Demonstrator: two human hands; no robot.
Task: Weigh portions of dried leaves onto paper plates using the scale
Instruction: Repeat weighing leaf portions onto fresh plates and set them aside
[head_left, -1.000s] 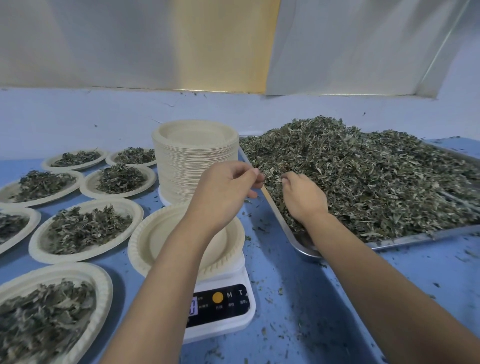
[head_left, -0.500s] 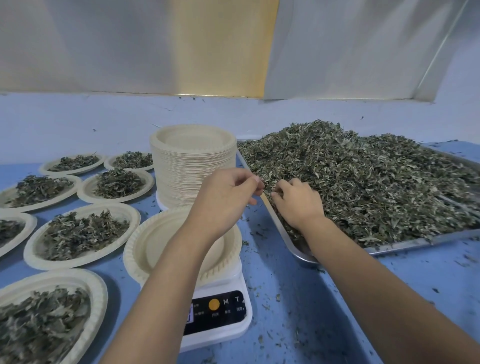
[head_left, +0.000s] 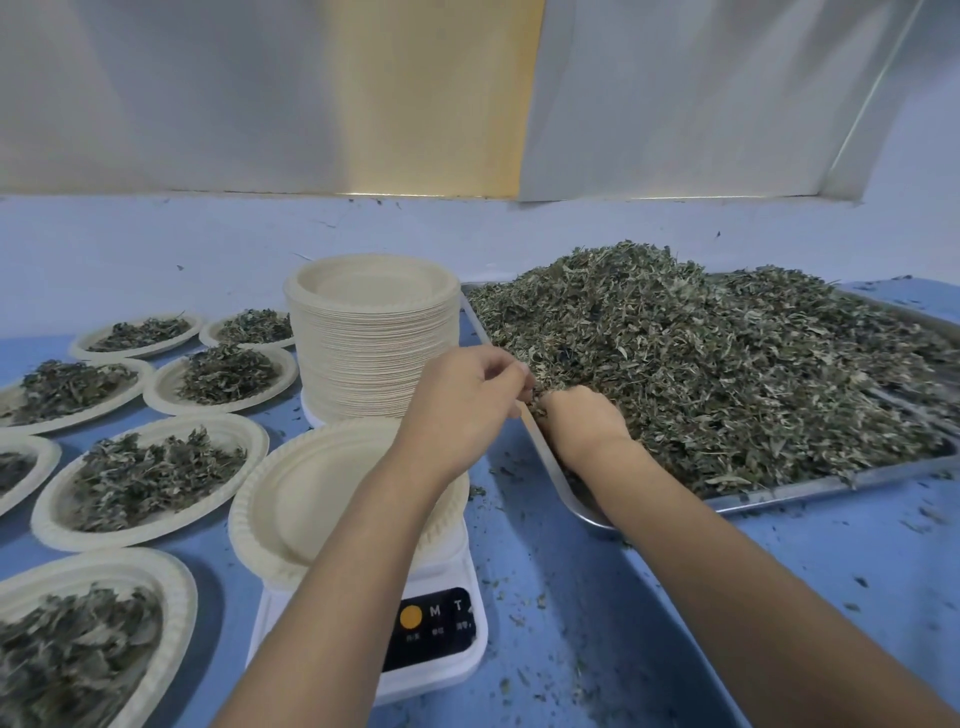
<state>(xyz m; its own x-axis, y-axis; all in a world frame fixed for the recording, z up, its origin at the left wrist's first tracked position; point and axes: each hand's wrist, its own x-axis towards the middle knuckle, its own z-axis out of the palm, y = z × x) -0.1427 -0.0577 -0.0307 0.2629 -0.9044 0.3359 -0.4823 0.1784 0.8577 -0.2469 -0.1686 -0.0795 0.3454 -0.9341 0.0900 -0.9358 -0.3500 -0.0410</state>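
Empty cream paper plate (head_left: 311, 499) sits on the white digital scale (head_left: 441, 639) under the left hand's (head_left: 462, 395) wrist, no leaves on it yet. Both hands are in the heap of dried green leaves (head_left: 701, 374) at the steel tray's (head_left: 779, 496) corner: left fingers curled, right hand (head_left: 582, 421) fingers buried, can't tell if either grips any. Several filled plates (head_left: 150, 467) left of the hands look done; tall stack of blank plates (head_left: 371, 332) beyond suggests many left

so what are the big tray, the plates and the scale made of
Tray: looks like stainless steel, from its shiny grey reflective rim.
Stack of paper plates: probably moulded pulp, matte cream with fluted rims.
Scale: seemingly glossy white plastic, with a dark button panel.
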